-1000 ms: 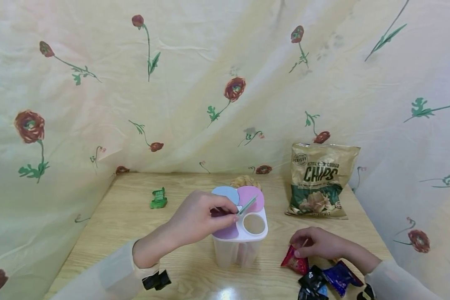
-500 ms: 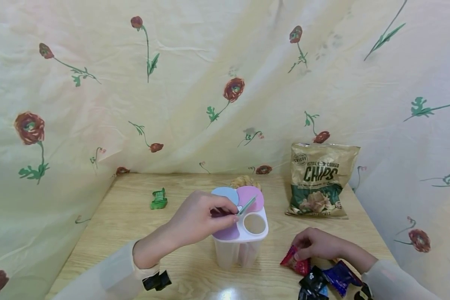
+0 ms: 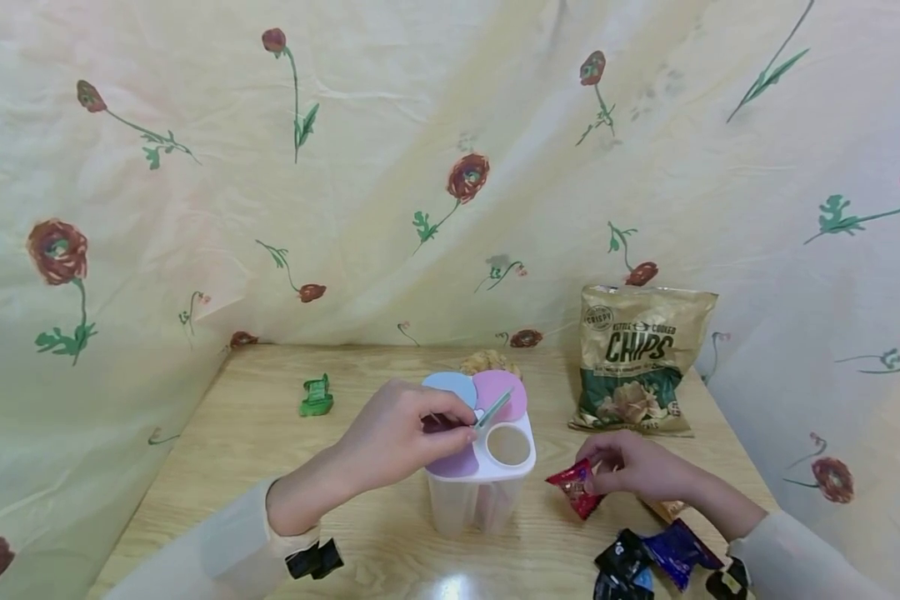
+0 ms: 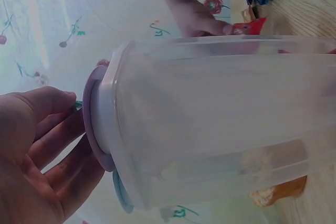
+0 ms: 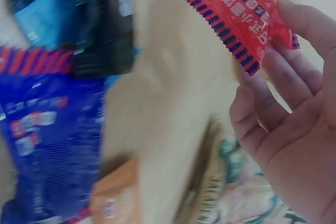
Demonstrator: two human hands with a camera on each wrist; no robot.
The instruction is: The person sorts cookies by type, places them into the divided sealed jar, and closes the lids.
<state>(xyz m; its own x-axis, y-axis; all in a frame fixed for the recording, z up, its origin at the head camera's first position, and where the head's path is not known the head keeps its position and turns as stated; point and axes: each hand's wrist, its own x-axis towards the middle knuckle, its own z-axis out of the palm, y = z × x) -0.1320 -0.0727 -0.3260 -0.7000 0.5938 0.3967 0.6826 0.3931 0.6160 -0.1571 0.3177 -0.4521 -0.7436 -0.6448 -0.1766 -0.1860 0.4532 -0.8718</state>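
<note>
Over the clear storage container (image 3: 457, 504), my left hand (image 3: 401, 425) pinches a thin pale-green lid (image 3: 497, 406), seen nearly edge-on and tilted. Blue (image 3: 450, 385), pink (image 3: 504, 392) and purple (image 3: 453, 465) round lids cover three openings of its white top. The front right opening (image 3: 508, 446) is uncovered. To the right of the container, my right hand (image 3: 637, 468) pinches a small red snack packet (image 3: 576, 487) between thumb and fingers, just above the table. In the right wrist view this red packet (image 5: 244, 17) shows a striped, crimped edge.
Black (image 3: 621, 560) and dark-blue (image 3: 682, 552) snack packets lie at the front right, beside an orange-brown packet (image 3: 667, 507). A chips bag (image 3: 633, 362) stands behind. At the left lies a green packet (image 3: 317, 396); a bread-like item (image 3: 487, 362) sits behind the container.
My right hand has moved the red packet up and slightly left, away from the black and blue packets. My left hand and the green lid have stayed in place.
</note>
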